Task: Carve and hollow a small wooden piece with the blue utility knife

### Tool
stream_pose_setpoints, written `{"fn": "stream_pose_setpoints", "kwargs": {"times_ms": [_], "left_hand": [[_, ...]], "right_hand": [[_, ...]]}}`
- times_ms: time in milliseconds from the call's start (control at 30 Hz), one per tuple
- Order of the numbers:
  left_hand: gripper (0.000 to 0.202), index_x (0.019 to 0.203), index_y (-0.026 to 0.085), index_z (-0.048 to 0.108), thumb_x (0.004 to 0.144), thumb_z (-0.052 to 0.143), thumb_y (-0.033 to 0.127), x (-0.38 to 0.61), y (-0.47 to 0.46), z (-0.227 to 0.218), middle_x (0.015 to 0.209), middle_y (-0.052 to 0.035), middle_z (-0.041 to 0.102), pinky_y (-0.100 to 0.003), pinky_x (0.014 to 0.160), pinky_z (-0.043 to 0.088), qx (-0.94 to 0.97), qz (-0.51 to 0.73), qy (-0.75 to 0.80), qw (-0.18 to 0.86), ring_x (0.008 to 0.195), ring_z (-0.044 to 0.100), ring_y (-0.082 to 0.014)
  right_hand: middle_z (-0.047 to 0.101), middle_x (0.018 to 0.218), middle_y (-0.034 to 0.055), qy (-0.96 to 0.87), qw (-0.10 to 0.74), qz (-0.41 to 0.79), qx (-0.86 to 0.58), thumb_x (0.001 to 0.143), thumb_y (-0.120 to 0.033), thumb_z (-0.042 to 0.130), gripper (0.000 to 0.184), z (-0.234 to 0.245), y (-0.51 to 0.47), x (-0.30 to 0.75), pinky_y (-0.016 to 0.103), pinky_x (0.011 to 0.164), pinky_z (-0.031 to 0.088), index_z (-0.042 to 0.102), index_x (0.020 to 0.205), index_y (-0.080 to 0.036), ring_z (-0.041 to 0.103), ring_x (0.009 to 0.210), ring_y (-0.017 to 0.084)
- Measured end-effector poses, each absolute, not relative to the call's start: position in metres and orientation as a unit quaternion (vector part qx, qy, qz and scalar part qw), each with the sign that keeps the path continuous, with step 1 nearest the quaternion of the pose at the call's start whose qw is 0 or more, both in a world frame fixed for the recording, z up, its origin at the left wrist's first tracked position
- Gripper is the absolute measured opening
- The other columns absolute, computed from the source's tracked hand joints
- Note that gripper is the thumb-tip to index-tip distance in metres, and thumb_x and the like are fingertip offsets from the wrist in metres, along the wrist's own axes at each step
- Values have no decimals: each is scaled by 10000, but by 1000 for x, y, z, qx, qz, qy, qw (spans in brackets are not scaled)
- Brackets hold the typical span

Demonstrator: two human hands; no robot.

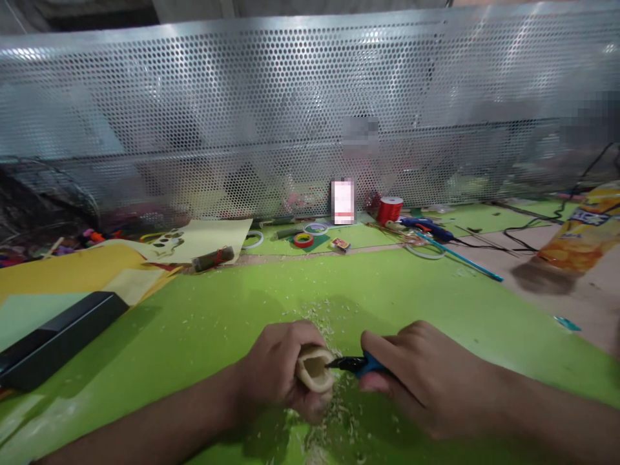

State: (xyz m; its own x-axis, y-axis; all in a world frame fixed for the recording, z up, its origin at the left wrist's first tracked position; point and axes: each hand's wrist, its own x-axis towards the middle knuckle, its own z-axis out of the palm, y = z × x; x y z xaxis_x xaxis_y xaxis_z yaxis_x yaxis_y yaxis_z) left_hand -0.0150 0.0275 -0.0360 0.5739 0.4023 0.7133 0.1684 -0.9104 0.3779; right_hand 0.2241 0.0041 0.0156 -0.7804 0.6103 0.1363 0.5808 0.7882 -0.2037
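My left hand is wrapped round a short, pale hollow tube that looks like bamboo, with its open end facing right. My right hand grips a small knife with a blue handle. Its dark blade reaches into the mouth of the tube. Fine pale shavings lie scattered on the green mat under and around both hands.
A black box lies at the left beside yellow paper sheets. Further back are tape rolls, a red spool, a blue glue gun and a perforated metal screen. An orange packet stands at the right.
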Motion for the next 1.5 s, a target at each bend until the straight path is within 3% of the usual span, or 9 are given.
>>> {"fn": "stream_pose_setpoints", "kwargs": {"times_ms": [333,533,800,967,1100,1500], "left_hand": [[393,1134,204,375,885,592,417,-16,29,-40,723,14,513,-210,499,372,871,443,151,152,548,464,-103],[459,1162,210,364,862,646,412,-17,28,-41,761,6,531,-225,542,390,876,430,144,167,583,476,-111],[245,905,185,495,868,609,399,-21,28,-42,715,-10,526,-227,522,383,857,432,143,241,578,487,-123],[345,1130,205,409,887,603,354,-20,29,-43,768,-6,530,-229,555,399,861,445,121,215,618,502,-128],[451,1202,206,349,877,627,349,-17,29,-44,797,-8,538,-230,560,403,870,436,137,185,616,502,-124],[446,1185,201,349,860,622,338,-16,29,-42,756,2,517,-233,522,389,870,443,149,156,556,460,-111]], "right_hand": [[494,564,-44,-937,90,50,-333,1021,-411,289,254,10,1,226,307,453,119,379,867,-231,273,395,128],[452,551,-50,-931,81,116,-338,1011,-366,308,204,11,-4,223,299,443,133,377,872,-233,282,411,131],[364,513,-70,-930,100,119,-332,963,-336,388,175,11,-6,212,291,416,118,350,826,-235,152,407,118],[474,539,-48,-935,150,-6,-320,1020,-405,246,274,-4,-7,206,312,428,112,356,836,-233,230,372,126],[524,561,-39,-929,180,-104,-306,1040,-416,186,319,-9,-4,208,327,450,125,352,839,-234,344,363,134],[527,569,-49,-929,183,-118,-298,1038,-387,288,255,6,-2,222,330,460,154,362,845,-236,408,384,146]]}}
